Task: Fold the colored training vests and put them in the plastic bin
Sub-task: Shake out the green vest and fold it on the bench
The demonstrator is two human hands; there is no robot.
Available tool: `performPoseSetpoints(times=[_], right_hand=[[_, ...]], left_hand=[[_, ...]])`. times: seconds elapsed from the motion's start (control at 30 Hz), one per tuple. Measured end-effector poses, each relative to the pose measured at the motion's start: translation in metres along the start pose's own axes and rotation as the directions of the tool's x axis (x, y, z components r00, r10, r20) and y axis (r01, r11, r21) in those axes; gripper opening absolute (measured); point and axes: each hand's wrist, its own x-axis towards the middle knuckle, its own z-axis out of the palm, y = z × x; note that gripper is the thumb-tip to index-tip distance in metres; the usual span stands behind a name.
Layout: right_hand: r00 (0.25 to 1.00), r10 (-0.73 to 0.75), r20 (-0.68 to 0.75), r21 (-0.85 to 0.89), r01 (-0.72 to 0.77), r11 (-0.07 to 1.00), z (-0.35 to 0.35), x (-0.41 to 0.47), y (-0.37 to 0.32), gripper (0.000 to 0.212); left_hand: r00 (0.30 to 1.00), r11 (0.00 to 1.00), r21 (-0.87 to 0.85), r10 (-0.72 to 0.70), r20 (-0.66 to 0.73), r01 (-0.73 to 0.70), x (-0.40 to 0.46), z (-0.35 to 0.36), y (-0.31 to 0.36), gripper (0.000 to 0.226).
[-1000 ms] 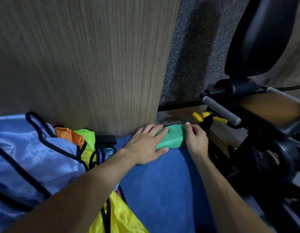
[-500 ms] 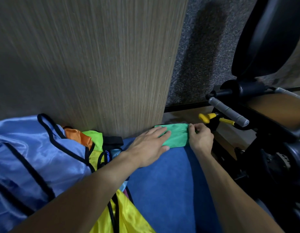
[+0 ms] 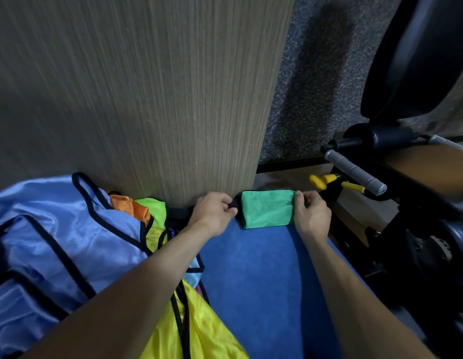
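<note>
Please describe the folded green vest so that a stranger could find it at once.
Start at the tall wood-grain panel; at its lower right corner, on the blue mat, lies the folded green vest. Unlike the loose vests on the left, it is a small, compact bundle, pinched at both ends.

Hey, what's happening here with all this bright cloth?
A person is folding sports vests on a blue mat. A small green mesh vest, already a compact bundle, sits by a wood-grain panel. The left hand pinches its black trim at one end; the right hand grips the other end. Unfolded light blue, orange, and yellow vests lie piled to the left. No bin is visible.
</note>
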Motion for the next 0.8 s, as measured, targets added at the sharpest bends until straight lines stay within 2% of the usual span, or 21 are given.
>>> performPoseSetpoints(times=[0.13,0.2,0.27,0.33,0.5,0.63,0.73,0.8], right_hand=[[1.000,-0.013,-0.005,-0.005,0.013,1.000,0.002,0.000,0.003,0.032],[1.000,-0.024,-0.007,-0.016,0.024,1.000,0.003,0.000,0.003,0.031],[0.999,-0.038,-0.003,-0.024,0.038,0.999,0.004,0.000,0.005,0.030],[0.999,-0.044,0.003,-0.029,0.044,0.999,0.004,0.000,0.006,0.030],[0.998,-0.061,0.001,-0.047,0.061,0.997,0.006,0.001,0.006,0.028],[0.997,-0.078,0.004,-0.074,0.078,0.994,0.007,0.001,0.008,0.026],[0.997,-0.082,0.011,-0.089,0.082,0.993,0.007,0.001,0.007,0.025],[0.997,-0.081,0.013,-0.094,0.082,0.992,0.007,0.001,0.008,0.024]], left_hand=[[0.999,0.997,-0.072,-0.033,-0.010,0.032,0.006,0.007,0.008,0.014],[0.997,0.976,-0.205,-0.076,-0.009,0.073,0.009,0.010,0.012,0.009],[0.990,0.915,-0.382,-0.141,0.010,0.134,0.010,0.013,0.014,0.007],[0.982,0.871,-0.458,-0.188,0.016,0.174,0.011,0.017,0.015,0.008],[0.987,0.960,-0.239,-0.157,-0.030,0.145,0.014,0.024,0.014,0.021],[0.976,0.921,-0.324,-0.206,0.066,0.217,0.017,0.023,0.021,0.019],[0.968,0.945,-0.214,-0.229,0.105,0.247,0.017,0.019,0.024,0.013],[0.976,0.971,-0.111,-0.203,0.083,0.212,0.018,0.017,0.028,0.014]])
